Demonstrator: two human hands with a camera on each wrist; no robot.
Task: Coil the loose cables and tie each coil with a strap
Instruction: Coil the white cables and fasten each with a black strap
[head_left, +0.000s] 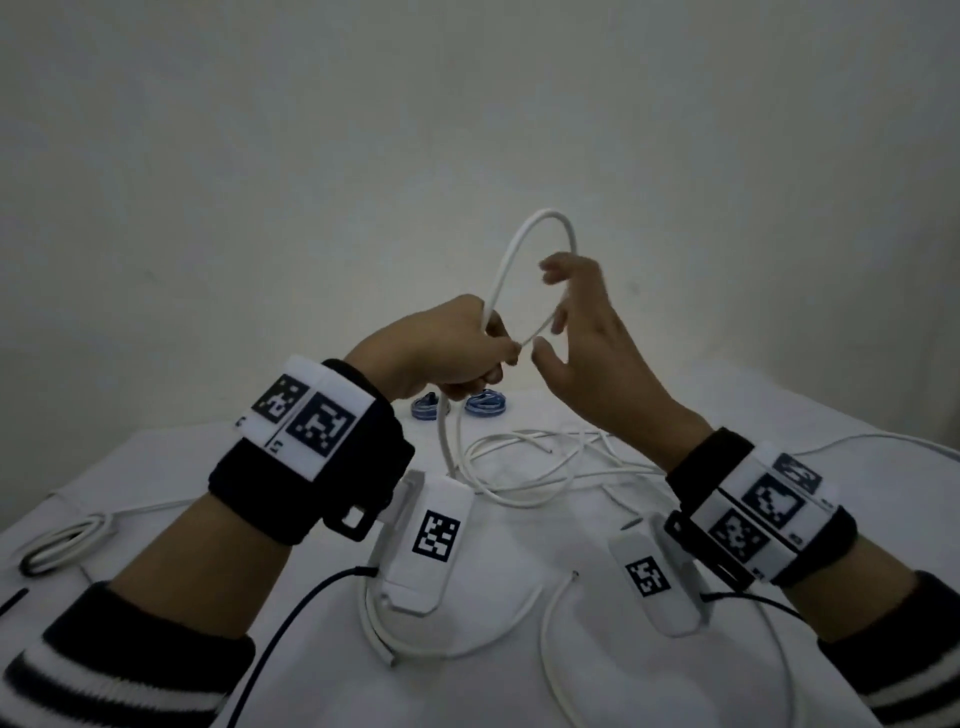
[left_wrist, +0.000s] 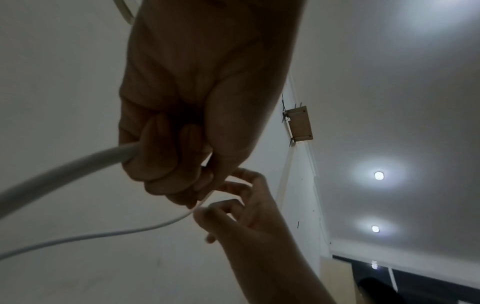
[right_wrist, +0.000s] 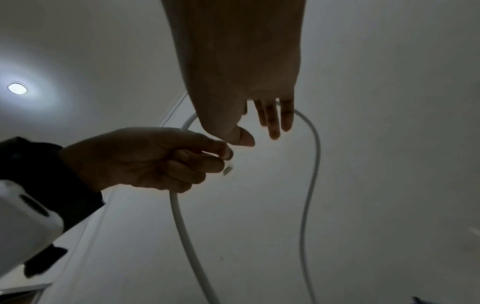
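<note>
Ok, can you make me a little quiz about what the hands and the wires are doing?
1. True or false: the left hand grips the white cable that loops up above the table.
2. Multiple choice: the right hand is A) flat on the table, B) raised beside the loop with fingers spread, C) gripping a blue strap.
3. Fill the gap: the two blue straps lie on the table, ___ the hands.

Key: 1 true. 2 B. 3 beyond, on the far side.
</note>
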